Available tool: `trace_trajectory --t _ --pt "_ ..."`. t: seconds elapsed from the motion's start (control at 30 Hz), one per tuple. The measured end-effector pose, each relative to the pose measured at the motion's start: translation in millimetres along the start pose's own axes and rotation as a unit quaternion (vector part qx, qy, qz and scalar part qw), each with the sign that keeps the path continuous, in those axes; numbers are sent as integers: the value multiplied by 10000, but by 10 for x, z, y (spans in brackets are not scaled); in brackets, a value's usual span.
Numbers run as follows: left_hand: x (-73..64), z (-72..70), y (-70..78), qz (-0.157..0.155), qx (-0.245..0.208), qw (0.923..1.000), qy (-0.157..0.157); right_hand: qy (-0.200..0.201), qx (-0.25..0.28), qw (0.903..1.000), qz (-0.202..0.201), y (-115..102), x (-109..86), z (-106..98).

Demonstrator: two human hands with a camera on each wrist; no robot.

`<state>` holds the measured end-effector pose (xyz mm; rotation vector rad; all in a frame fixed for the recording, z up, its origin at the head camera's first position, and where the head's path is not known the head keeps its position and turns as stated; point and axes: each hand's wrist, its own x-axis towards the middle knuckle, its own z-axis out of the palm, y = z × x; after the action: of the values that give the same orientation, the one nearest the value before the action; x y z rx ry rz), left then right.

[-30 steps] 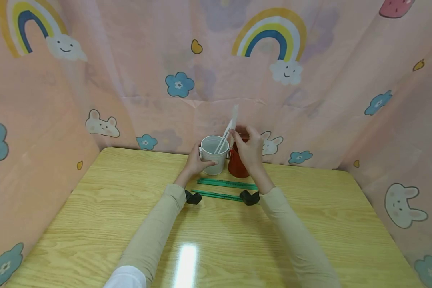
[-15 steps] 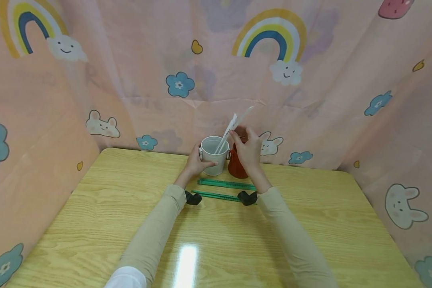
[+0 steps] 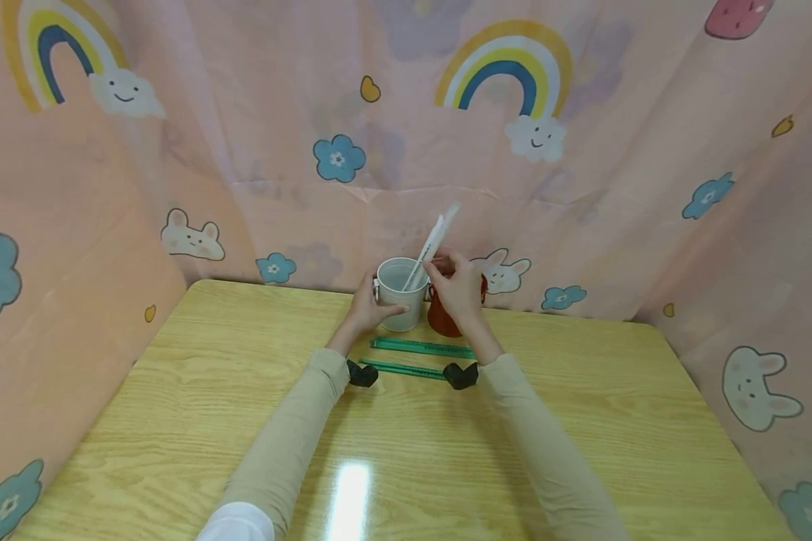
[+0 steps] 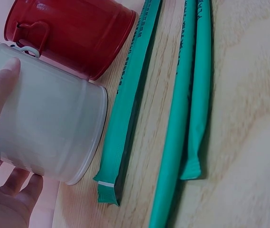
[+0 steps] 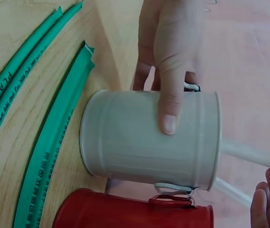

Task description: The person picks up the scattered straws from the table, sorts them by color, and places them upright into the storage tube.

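Note:
My left hand (image 3: pixel 365 306) grips a small white metal bucket (image 4: pixel 54 118) by its side, thumb across the front and fingers behind. My right hand (image 3: pixel 459 289), just above the bucket's right rim, pinches a white paper-wrapped straw (image 3: pixel 448 222) that leans into it. Another white wrapped straw (image 3: pixel 425 252), printed with dark letters, stands tilted in the same bucket. Close on the right is a red metal bucket (image 3: pixel 444 321), partly hidden behind my right hand. The right wrist view shows two white straws sticking out past the bucket's rim, their lower ends hidden inside.
In front of the buckets several green wrapped straws lie on the wooden table: a wider one (image 4: pixel 125 109) near the buckets, two thinner ones (image 4: pixel 175 133) closer to me. A pink patterned curtain (image 3: pixel 277 113) hangs behind the table's back edge.
My right hand has moved a little down and left with its straw. That straw's top swung right, then came back beside the other one. The left hand and the white bucket stay in place.

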<state>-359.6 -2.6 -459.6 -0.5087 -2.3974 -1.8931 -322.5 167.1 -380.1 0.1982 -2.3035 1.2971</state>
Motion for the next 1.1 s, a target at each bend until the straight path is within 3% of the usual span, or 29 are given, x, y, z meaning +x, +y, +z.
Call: trace_trajectory --t 0.3,0.43,0.63,0.73,0.97,1.1 --pt "3 33 -14 -75 28 9999 -90 -190 -320 9991 203 90 20 44" --pt "-36 14 45 -40 -11 10000 -69 -319 -585 9975 215 121 30 56" --pt "-53 -10 89 -33 -66 9999 -71 -566 -707 9957 -204 168 -10 29" --pt "1 26 -7 -44 45 10000 -29 -592 -658 9950 -471 198 -46 -13" --pt "-2 27 9 -139 39 9999 14 -576 -558 9868 -1406 325 -137 -117" --pt "-15 12 24 -252 30 9997 11 -552 -456 9866 -1469 405 -205 -188"
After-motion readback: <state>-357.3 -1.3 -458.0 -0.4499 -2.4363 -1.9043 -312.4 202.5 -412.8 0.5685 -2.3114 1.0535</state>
